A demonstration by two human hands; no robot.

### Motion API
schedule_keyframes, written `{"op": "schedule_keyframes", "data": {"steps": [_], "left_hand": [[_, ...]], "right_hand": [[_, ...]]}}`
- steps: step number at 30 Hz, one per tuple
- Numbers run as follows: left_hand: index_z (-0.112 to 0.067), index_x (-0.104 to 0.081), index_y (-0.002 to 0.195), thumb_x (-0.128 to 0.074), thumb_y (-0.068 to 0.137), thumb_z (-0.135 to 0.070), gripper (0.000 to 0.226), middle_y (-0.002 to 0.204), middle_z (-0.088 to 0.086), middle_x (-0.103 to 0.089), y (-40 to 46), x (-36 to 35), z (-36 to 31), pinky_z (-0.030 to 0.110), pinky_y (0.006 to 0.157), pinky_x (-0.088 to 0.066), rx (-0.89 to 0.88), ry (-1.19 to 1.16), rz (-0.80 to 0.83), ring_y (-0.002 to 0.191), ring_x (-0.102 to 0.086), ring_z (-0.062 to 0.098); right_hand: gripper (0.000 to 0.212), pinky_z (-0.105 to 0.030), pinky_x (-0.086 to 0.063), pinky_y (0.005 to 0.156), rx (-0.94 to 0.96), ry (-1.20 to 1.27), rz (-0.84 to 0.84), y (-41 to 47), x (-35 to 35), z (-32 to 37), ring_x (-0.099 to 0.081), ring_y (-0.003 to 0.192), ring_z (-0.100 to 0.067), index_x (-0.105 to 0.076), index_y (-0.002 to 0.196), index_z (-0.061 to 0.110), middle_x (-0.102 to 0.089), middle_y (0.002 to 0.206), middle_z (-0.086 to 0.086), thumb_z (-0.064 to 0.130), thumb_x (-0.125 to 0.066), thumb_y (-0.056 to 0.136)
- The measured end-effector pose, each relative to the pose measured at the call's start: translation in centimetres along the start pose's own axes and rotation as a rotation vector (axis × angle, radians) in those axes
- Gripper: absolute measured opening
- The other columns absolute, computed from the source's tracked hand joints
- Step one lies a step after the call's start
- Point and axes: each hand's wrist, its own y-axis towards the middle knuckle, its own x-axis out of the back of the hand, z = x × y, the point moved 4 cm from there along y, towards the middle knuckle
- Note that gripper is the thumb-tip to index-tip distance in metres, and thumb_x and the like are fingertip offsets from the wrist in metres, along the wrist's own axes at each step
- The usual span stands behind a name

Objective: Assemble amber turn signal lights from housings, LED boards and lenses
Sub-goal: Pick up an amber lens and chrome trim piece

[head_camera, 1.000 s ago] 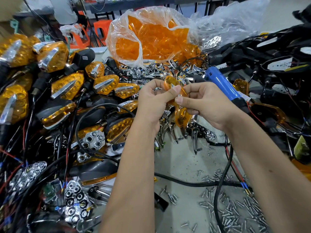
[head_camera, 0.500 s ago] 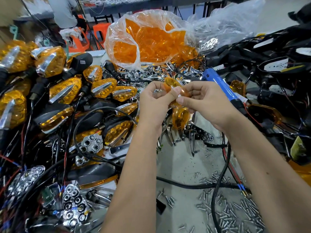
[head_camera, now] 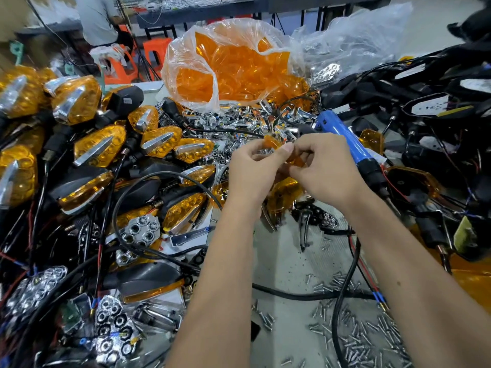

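Hands [head_camera: 255, 168] [head_camera: 322, 168] pinching amber lens [head_camera: 272, 142]

An assembly workshop — the tabletop [head_camera: 281, 264] is heaped with amber turn signals [head_camera: 98, 147], chrome reflectors [head_camera: 139, 231], loose screws [head_camera: 353, 338], a bag of lenses [head_camera: 228, 67] and a blue electric screwdriver [head_camera: 345, 142].

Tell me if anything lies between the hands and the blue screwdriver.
Nothing visible does. Both hands pinch an amber lens above the bench, and the blue screwdriver lies just beyond the right hand, its handle bare on top of the pile.
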Motion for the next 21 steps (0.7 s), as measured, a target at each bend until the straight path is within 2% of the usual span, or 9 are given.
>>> {"op": "schedule_keyframes", "data": {"steps": [2, 5, 7, 9, 11, 13, 15, 18, 21], "left_hand": [[-0.014, -0.076, 0.093, -0.077, 0.092, -0.023, 0.010, 0.094, 0.017, -0.078, 0.1, 0.0, -0.1, 0.057, 0.085, -0.062, -0.005, 0.000, -0.010, 0.091, -0.076, 0.039], [-0.006, -0.073, 0.097, -0.069, 0.099, -0.030, 0.025, 0.097, 0.020, -0.077, 0.1, -0.3, 0.1, 0.053, 0.083, -0.064, 0.023, 0.039, 0.038, 0.088, -0.077, 0.037], [-0.010, -0.074, 0.101, -0.073, 0.095, -0.034, 0.024, 0.098, 0.013, -0.077, 0.2, -0.7, 0.3, 0.047, 0.088, -0.063, -0.022, 0.259, 0.124, 0.091, -0.076, 0.030], [-0.017, -0.074, 0.106, -0.085, 0.085, -0.026, 0.025, 0.100, 0.002, -0.075, 0.2, -0.9, 0.4, 0.034, 0.089, -0.059, -0.087, 0.514, 0.226, 0.094, -0.072, 0.017], [-0.021, -0.076, 0.104, -0.090, 0.079, -0.018, 0.028, 0.098, -0.006, -0.074, 0.2, -0.7, 0.6, 0.027, 0.086, -0.057, -0.117, 0.677, 0.258, 0.089, -0.068, 0.008], [-0.024, -0.077, 0.098, -0.089, 0.079, -0.018, 0.023, 0.093, -0.012, -0.073, 0.3, -0.1, 0.5, 0.025, 0.085, -0.056, -0.141, 0.753, 0.196, 0.083, -0.065, 0.000], [-0.025, -0.076, 0.095, -0.088, 0.079, -0.018, 0.021, 0.090, -0.012, -0.072, 0.5, 0.5, 0.3, 0.028, 0.088, -0.058, -0.167, 0.793, 0.116, 0.084, -0.066, 0.001], [-0.022, -0.077, 0.094, -0.086, 0.078, -0.019, 0.019, 0.088, -0.009, -0.073, 0.6, 0.6, 0.0, 0.034, 0.086, -0.060, -0.203, 0.813, 0.038, 0.085, -0.069, 0.007], [-0.022, -0.077, 0.093, -0.077, 0.080, -0.020, 0.014, 0.085, -0.011, -0.072, 0.5, 0.8, -0.3, 0.028, 0.079, -0.060, -0.241, 0.779, -0.031, 0.082, -0.068, 0.003]], "right_hand": [[0.025, -0.016, -0.033, 0.049, 0.003, -0.011, 0.024, 0.3, 0.6, 0.0, -0.042, 0.048, -0.006, -0.064, 0.064, 0.015, -0.050, 0.055, 0.004, 0.004, -0.081, 0.079], [0.019, -0.013, -0.036, 0.048, -0.087, -0.115, 0.119, 0.6, 1.8, -0.9, -0.045, 0.047, -0.003, -0.069, 0.072, 0.019, -0.057, 0.057, 0.003, 0.019, -0.087, 0.080], [0.022, -0.018, -0.035, 0.050, -0.166, -0.234, 0.173, 0.5, 2.8, -1.8, -0.045, 0.050, -0.005, -0.068, 0.080, 0.019, -0.056, 0.059, 0.004, 0.027, -0.088, 0.079], [0.026, -0.023, -0.035, 0.053, -0.218, -0.298, 0.219, 0.5, 3.5, -2.3, -0.047, 0.054, -0.008, -0.067, 0.083, 0.018, -0.055, 0.060, 0.004, 0.030, -0.089, 0.078], [0.027, -0.025, -0.038, 0.054, -0.254, -0.341, 0.290, 0.4, 3.9, -2.5, -0.052, 0.054, -0.011, -0.068, 0.080, 0.018, -0.057, 0.059, 0.004, 0.033, -0.090, 0.078], [0.027, -0.025, -0.044, 0.052, -0.290, -0.357, 0.354, 0.3, 4.3, -2.6, -0.062, 0.052, -0.016, -0.069, 0.079, 0.019, -0.063, 0.059, 0.003, 0.038, -0.088, 0.079], [0.026, -0.024, -0.047, 0.048, -0.325, -0.300, 0.372, 0.1, 4.7, -2.5, -0.069, 0.048, -0.017, -0.071, 0.081, 0.019, -0.070, 0.062, 0.002, 0.041, -0.085, 0.083], [0.022, -0.024, -0.051, 0.048, -0.310, -0.170, 0.340, 0.1, 5.4, -2.5, -0.071, 0.049, -0.018, -0.075, 0.083, 0.018, -0.075, 0.068, -0.001, 0.038, -0.077, 0.092], [0.015, -0.025, -0.053, 0.050, -0.296, 0.002, 0.355, 0.0, 5.5, -2.4, -0.065, 0.050, -0.018, -0.076, 0.088, 0.016, -0.077, 0.074, -0.003, 0.026, -0.071, 0.098]]}}
